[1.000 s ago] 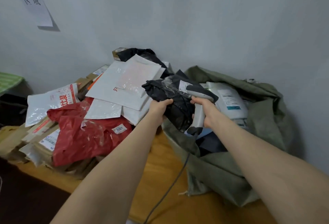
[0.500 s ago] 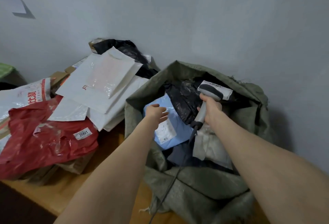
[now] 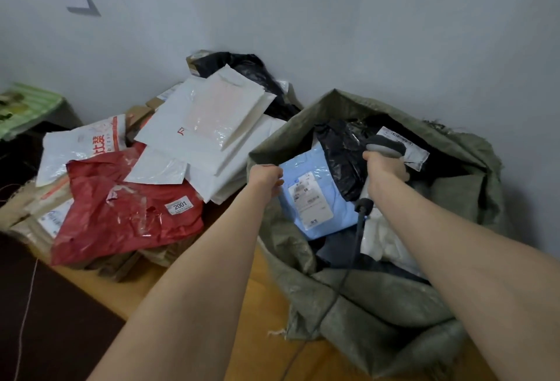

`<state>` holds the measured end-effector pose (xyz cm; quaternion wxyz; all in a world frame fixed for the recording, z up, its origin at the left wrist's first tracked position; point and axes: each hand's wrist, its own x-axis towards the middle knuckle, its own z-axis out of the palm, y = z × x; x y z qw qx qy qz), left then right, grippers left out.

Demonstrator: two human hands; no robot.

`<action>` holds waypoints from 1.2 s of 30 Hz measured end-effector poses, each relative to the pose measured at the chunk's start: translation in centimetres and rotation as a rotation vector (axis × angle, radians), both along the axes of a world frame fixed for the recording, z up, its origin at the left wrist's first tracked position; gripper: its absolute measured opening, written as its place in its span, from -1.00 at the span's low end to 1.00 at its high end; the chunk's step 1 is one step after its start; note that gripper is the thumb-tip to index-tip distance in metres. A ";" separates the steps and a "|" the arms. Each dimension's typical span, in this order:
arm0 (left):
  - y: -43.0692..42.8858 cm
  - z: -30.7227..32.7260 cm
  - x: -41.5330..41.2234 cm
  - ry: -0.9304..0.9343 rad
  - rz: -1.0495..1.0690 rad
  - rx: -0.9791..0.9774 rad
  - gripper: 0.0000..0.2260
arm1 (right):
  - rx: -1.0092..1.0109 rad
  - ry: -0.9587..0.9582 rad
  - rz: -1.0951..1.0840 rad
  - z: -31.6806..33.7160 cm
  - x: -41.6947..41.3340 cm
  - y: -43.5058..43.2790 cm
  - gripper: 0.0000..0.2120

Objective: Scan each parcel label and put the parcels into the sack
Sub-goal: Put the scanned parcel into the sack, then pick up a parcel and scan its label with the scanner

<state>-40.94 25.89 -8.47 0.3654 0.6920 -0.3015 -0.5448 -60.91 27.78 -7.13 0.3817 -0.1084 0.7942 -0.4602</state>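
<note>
Head view, hands (image 3: 266,177) (image 3: 385,166) at sack (image 3: 378,298), parcel (image 3: 342,162) between

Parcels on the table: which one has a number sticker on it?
The red parcel at the front of the pile. Its white sticker reads 2001, while the white parcels lying behind it show no such number.

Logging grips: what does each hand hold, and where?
The right hand grips the scanner by its handle; the left hand seems to pinch the sack at its rim.
</note>
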 end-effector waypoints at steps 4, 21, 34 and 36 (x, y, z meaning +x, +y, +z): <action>1.3 1.5 4.8 -0.049 -0.022 -0.034 -0.95 | -0.115 -0.076 0.074 1.7 3.9 1.4 -0.53; 4.8 6.7 30.6 -0.144 0.009 -0.108 -0.85 | -0.245 -0.607 0.465 4.2 32.1 1.5 -0.83; -14.0 3.5 29.1 -0.261 -0.313 -0.128 -0.46 | -0.309 -0.416 0.085 2.3 30.7 -12.3 -0.72; -16.9 3.3 28.7 -0.297 -0.350 -0.141 -0.35 | -0.295 -0.381 0.050 2.0 30.3 -14.2 -0.61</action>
